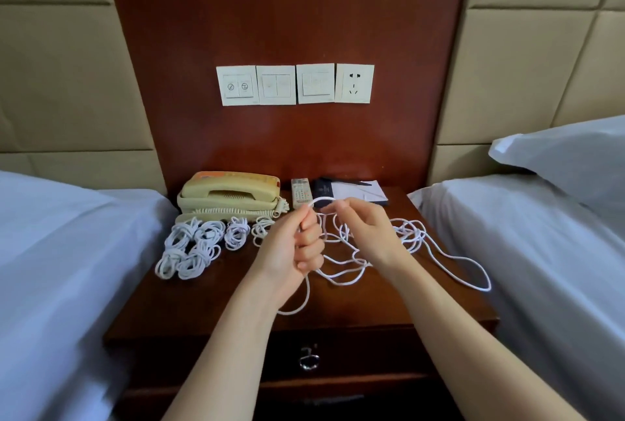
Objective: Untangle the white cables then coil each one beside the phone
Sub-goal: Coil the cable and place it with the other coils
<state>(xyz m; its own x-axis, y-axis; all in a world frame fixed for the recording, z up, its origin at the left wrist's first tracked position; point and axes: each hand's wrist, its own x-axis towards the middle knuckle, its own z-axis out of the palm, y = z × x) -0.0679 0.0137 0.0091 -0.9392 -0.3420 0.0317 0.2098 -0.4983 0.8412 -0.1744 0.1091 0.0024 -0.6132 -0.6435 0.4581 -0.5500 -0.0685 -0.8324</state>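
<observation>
So, left to right: a cluster of finished coils (191, 246) sits on the nightstand (372, 315), just in front of the phone (230, 195). A couple of them are right up against its curly cord. That part looks done to me.

The left hand (297, 244) is raised above the tabletop, curled into a fist around a white cable (323, 200). One strand comes out the top of the fist, and another drops out the bottom down to the wood. The cable makes a short arc across to the right hand (362, 227), which pinches it at the fingertips. So both hands are clamped on the same cable, close together.

Right of the hands, the loose tangle (409, 236) lies spread on the nightstand. One long loop (473, 271) spills over onto the edge of the right bed (541, 251).

My read is that we're mid-task. One cable is being drawn out of the mess and the first wrap of a new coil is starting. I can't tell how many cables are left in the tangle.

For the next move, I'd say the right hand has to draw slack from the tangle without cinching the crossings tight. The left keeps its grip as the anchor for winding. The coil then goes down next to the others by the phone.
</observation>
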